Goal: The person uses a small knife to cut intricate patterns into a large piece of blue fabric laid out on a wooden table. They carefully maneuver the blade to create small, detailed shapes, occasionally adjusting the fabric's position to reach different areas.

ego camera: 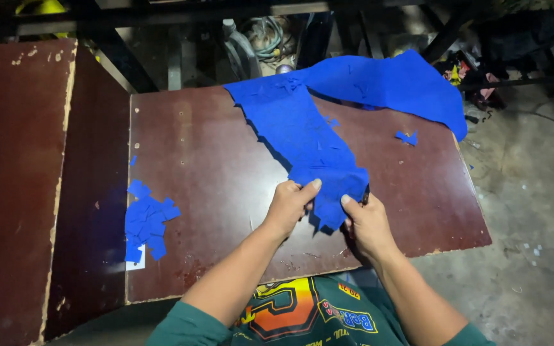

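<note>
Both hands pinch the near end of a long blue fabric piece [309, 138] lying across the brown table [213, 166]: the left hand [288, 206] grips its edge thumb-over, and the right hand [367, 224] holds the opposite corner. It looks light, limp and easily creased, best held by the edges. Small blue scraps [147, 221] lie piled well apart.

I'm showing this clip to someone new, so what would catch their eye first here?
The long piece of bright blue cloth stands out most, running from the far edge of the dark brown table to its near edge. There the left hand and right hand pinch its near end. A heap of small blue scraps lies at the table's left edge.
</note>
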